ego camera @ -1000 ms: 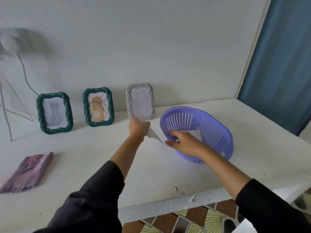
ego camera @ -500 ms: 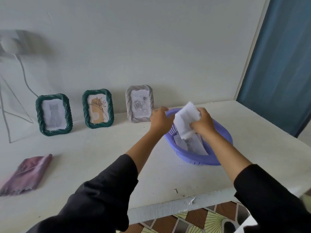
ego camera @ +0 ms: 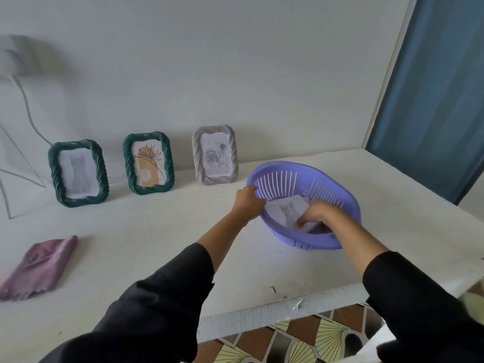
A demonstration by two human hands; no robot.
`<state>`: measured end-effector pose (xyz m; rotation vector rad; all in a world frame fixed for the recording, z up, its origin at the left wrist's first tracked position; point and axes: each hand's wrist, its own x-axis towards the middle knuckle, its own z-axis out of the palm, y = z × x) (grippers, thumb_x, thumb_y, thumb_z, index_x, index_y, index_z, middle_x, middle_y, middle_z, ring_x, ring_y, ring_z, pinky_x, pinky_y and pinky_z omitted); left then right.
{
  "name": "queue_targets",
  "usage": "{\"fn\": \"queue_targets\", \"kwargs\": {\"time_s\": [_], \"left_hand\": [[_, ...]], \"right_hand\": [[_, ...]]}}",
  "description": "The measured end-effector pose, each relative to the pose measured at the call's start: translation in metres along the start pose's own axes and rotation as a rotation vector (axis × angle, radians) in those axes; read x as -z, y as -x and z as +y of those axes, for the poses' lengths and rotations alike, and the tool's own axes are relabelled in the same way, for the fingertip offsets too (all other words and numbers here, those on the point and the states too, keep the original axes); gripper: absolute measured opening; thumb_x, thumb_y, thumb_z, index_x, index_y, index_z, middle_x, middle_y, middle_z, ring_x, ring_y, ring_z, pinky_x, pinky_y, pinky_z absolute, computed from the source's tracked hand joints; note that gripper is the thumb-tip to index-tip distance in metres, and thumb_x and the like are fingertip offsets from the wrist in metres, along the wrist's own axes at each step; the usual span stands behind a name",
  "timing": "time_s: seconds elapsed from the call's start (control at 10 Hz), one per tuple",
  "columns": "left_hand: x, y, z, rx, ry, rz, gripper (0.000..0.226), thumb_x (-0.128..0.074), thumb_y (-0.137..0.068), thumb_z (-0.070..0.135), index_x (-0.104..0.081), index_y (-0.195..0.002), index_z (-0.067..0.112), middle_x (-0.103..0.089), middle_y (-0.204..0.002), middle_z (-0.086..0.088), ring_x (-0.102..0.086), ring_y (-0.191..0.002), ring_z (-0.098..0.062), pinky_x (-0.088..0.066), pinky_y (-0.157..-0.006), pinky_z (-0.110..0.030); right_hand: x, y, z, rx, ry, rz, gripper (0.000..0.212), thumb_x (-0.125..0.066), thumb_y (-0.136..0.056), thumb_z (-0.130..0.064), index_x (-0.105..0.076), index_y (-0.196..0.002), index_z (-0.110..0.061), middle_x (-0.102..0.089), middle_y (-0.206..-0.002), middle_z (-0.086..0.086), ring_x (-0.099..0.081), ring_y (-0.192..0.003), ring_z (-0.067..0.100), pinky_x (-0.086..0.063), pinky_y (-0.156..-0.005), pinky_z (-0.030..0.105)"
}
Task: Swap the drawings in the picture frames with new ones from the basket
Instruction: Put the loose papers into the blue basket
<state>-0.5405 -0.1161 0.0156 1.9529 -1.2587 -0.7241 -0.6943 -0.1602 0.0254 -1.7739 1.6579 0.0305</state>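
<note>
Three picture frames lean against the wall: a green frame point(ego camera: 78, 172) with a cat drawing, a green frame point(ego camera: 148, 162) with a plant drawing, and a grey frame point(ego camera: 215, 155) with a rose drawing. A purple slotted basket point(ego camera: 337, 195) sits on the table to their right, with paper drawings point(ego camera: 286, 209) inside. My left hand point(ego camera: 247, 201) grips the basket's near left rim. Inside the basket, my right hand point(ego camera: 315, 214) has its fingers pinched on the paper drawings.
A folded pink cloth point(ego camera: 39, 267) lies at the table's point(ego camera: 157, 244) left front. A blue curtain point(ego camera: 432, 87) hangs at the right. The table's front edge point(ego camera: 275, 313) is chipped, with patterned floor below.
Both hands held a sheet above the basket half a second ago. The right hand has since gone down into the basket with the paper, and the left hand has moved to the rim.
</note>
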Motion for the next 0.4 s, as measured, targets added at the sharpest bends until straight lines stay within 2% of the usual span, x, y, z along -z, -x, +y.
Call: {"fn": "queue_targets", "kwargs": {"time_s": [0.1,0.2,0.3,0.4], "left_hand": [[0.0,-0.001,0.0,-0.002,0.012,0.002,0.054,-0.049,-0.09,0.007,-0.036,-0.142,0.009,-0.038,-0.144,-0.015,-0.048,-0.123,-0.027,-0.037,-0.081,-0.022],[0.0,-0.001,0.0,-0.005,-0.005,-0.003,0.054,-0.05,-0.091,0.009,-0.035,-0.143,0.009,-0.038,-0.144,-0.014,-0.048,-0.124,-0.027,-0.037,-0.081,-0.023],[0.0,-0.003,-0.001,-0.017,-0.02,-0.025,0.055,-0.051,-0.092,0.013,-0.034,-0.144,0.009,-0.036,-0.145,-0.014,-0.046,-0.125,-0.028,-0.04,-0.086,-0.025],[0.005,0.002,-0.004,-0.046,-0.091,-0.04,0.052,-0.049,-0.095,0.024,-0.034,-0.143,0.008,-0.038,-0.145,-0.016,-0.042,-0.129,-0.03,-0.037,-0.101,-0.032]], "right_hand": [[0.005,-0.001,0.0,-0.038,0.083,-0.059,0.066,-0.073,-0.078,-0.027,-0.041,-0.132,-0.007,-0.05,-0.115,0.013,-0.047,-0.094,0.028,-0.041,-0.077,0.033],[0.004,-0.002,-0.003,-0.046,0.099,-0.051,0.07,-0.069,-0.081,-0.029,-0.034,-0.139,-0.008,-0.048,-0.132,0.016,-0.052,-0.11,0.034,-0.042,-0.081,0.036],[-0.001,-0.004,-0.003,-0.037,0.142,-0.06,0.064,-0.061,-0.088,-0.026,-0.03,-0.141,-0.009,-0.043,-0.139,0.016,-0.048,-0.122,0.036,-0.044,-0.093,0.038],[-0.005,-0.01,-0.004,-0.055,0.216,-0.001,0.06,-0.052,-0.093,-0.026,-0.025,-0.143,-0.006,-0.039,-0.143,0.017,-0.046,-0.125,0.035,-0.041,-0.1,0.039]]}}
